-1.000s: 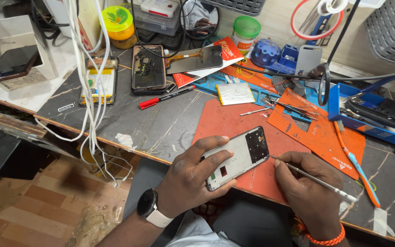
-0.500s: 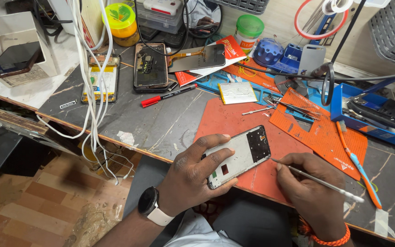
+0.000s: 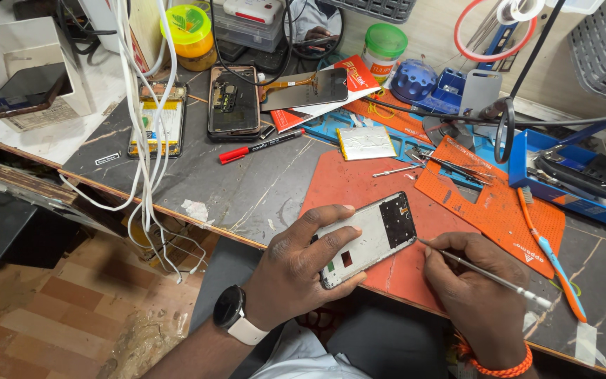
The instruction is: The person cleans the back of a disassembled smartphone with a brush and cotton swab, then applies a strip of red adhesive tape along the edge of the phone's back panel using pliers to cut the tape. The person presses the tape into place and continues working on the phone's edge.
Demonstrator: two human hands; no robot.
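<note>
Head view, lower centre: left hand [image 3: 296, 270] clamped around phone frame [image 3: 367, 238], palm down; right hand [image 3: 475, 295] pinching thin metal tool [image 3: 482, 274], tip at frame's edge.

At centre frame, the phone frame [image 3: 367, 238] is pale grey with a black upper patch, above a red-orange mat [image 3: 359, 189]. A red-capped black marker [image 3: 261, 146] lies left of centre. Upper left, white cables [image 3: 143, 140] cross the dark grey marbled worktop [image 3: 247, 189]; a blue tray [image 3: 569, 184] sits at right.
</note>
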